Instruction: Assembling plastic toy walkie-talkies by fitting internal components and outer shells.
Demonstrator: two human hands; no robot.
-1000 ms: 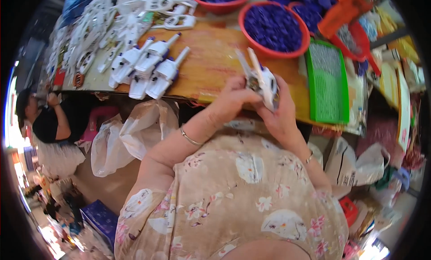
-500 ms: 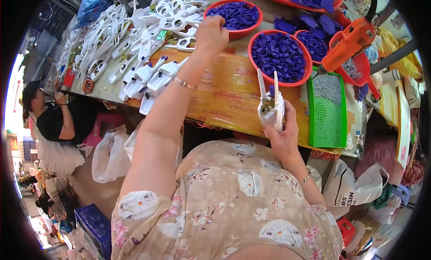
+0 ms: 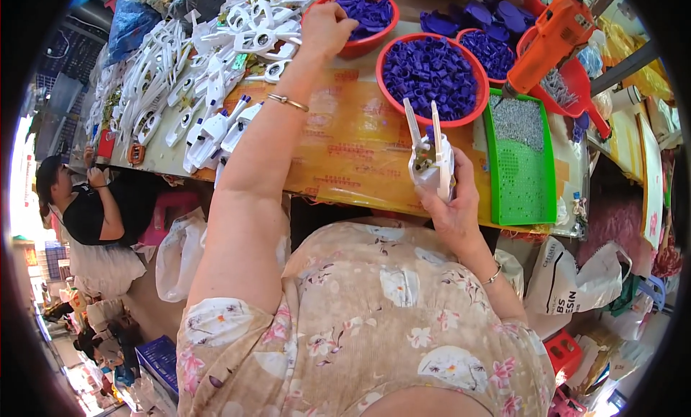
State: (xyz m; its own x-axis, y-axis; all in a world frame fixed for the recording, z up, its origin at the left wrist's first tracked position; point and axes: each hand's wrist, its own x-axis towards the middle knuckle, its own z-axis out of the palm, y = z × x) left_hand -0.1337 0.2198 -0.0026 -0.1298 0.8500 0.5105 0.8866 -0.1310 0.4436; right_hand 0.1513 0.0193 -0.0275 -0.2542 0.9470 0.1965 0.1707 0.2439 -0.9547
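Note:
My left hand (image 3: 327, 30) is at the left rim of a red basket (image 3: 394, 23) of flat blue-purple plastic pieces. Its fingers are curled together over the rim, and whatever they pinch is hidden. In my right hand (image 3: 457, 205), near the table's front edge, is a white plastic housing (image 3: 430, 161) with two long prongs pointing up and away from me. Its inside lies exposed, with a small blue part at the base of the prongs. A second red basket (image 3: 434, 79), full of small blue-purple clips, stands just beyond the housing.
Loose white plastic housings (image 3: 260, 37) are heaped at the back left. An orange electric screwdriver (image 3: 551, 39) hangs over a green tray (image 3: 524, 215) of small metal screws. A red scoop (image 3: 584, 100) lies right of it. Another person (image 3: 90, 201) sits at the left.
The view has shifted, so the table contents appear slightly left and higher. My left hand stays by the far basket, its fingers curled more. My right hand keeps hold of the white housing.

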